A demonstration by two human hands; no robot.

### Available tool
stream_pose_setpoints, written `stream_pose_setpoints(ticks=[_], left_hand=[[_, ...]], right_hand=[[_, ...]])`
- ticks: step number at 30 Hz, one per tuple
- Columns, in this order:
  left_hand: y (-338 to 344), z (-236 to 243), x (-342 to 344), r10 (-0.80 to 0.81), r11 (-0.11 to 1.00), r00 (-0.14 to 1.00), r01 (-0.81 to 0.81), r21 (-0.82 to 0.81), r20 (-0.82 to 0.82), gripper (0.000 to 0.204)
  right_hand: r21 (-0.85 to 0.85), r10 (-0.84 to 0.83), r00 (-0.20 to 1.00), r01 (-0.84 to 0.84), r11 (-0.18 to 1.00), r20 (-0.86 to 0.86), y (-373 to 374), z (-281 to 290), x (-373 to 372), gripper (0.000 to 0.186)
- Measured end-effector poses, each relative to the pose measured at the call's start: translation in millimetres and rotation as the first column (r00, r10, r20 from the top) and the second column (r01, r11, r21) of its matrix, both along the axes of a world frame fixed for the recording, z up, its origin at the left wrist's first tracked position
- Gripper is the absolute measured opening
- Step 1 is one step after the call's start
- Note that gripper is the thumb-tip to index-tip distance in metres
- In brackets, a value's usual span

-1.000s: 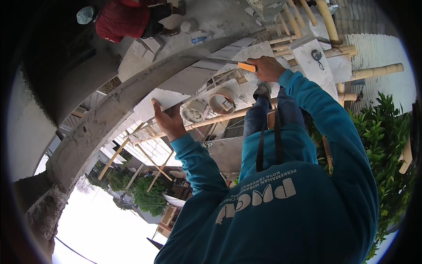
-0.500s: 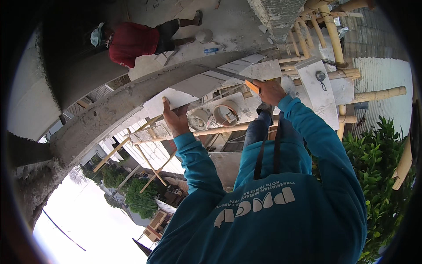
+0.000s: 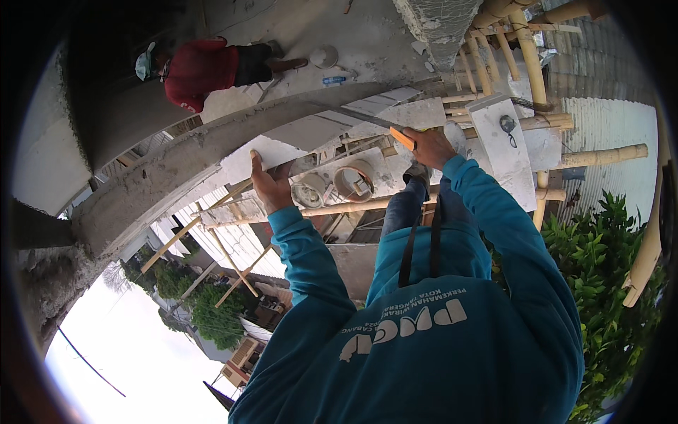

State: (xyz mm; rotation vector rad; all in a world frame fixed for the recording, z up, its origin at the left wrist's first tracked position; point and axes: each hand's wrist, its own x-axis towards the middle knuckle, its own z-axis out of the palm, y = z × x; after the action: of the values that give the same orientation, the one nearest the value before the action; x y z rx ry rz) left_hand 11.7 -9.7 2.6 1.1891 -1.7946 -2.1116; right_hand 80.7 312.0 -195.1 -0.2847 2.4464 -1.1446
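Note:
With my left hand (image 3: 270,180) I grip the near end of a pale lightweight block (image 3: 279,145); my thumb lies on its face. My right hand (image 3: 431,148) is closed on the orange handle (image 3: 401,138) of a saw, whose long grey blade (image 3: 359,116) reaches leftward across the white blocks along the concrete beam (image 3: 145,191). Two buckets (image 3: 308,191), one more tan (image 3: 353,184), stand on planks just right of my left hand. My feet rest on the scaffold beneath my right hand.
A co-worker in red (image 3: 198,74) bends on the concrete floor above the beam, near a blue bottle (image 3: 333,80). Bamboo scaffolding (image 3: 604,155), a white block with a dark object on it (image 3: 501,141) and a rough concrete column (image 3: 438,25) lie right and top. Leafy branches (image 3: 586,261) are lower right.
My right hand and saw have moved lower against the block and scaffold than a second ago, the handle now more slanted. The co-worker has shifted posture. The view has also shifted slightly.

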Motion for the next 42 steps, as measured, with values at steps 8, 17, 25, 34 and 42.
stream_pose_setpoints(ticks=[8,17,25,34,42], left_hand=[[14.5,-1.4,-10.4,-0.040,0.998,0.999,0.038,-0.052,-0.023,0.054],[-5.5,-8.1,1.7,0.017,0.999,1.000,-0.017,0.035,-0.006,0.051],[1.8,-14.7,-15.9,-0.002,1.000,1.000,0.002,0.015,-0.020,0.051],[-2.9,-11.3,-5.4,0.064,0.998,0.998,-0.063,0.014,-0.021,0.054],[1.9,-11.7,-7.3,0.103,0.993,0.995,-0.103,0.051,0.011,0.057]], right_hand=[[0.077,-0.025,0.999,0.022,0.997,0.044,-18.5,-38.6,-15.2,0.051],[0.025,0.048,0.998,-0.049,0.998,0.041,42.2,-3.3,31.9,0.046],[0.081,-0.020,0.999,0.017,0.997,0.033,-14.4,-42.3,-23.0,0.038],[0.201,-0.092,0.973,0.048,0.978,0.213,105.3,2.3,71.9,0.047],[0.140,-0.237,0.946,0.210,0.968,0.219,104.3,47.7,67.4,0.047]])
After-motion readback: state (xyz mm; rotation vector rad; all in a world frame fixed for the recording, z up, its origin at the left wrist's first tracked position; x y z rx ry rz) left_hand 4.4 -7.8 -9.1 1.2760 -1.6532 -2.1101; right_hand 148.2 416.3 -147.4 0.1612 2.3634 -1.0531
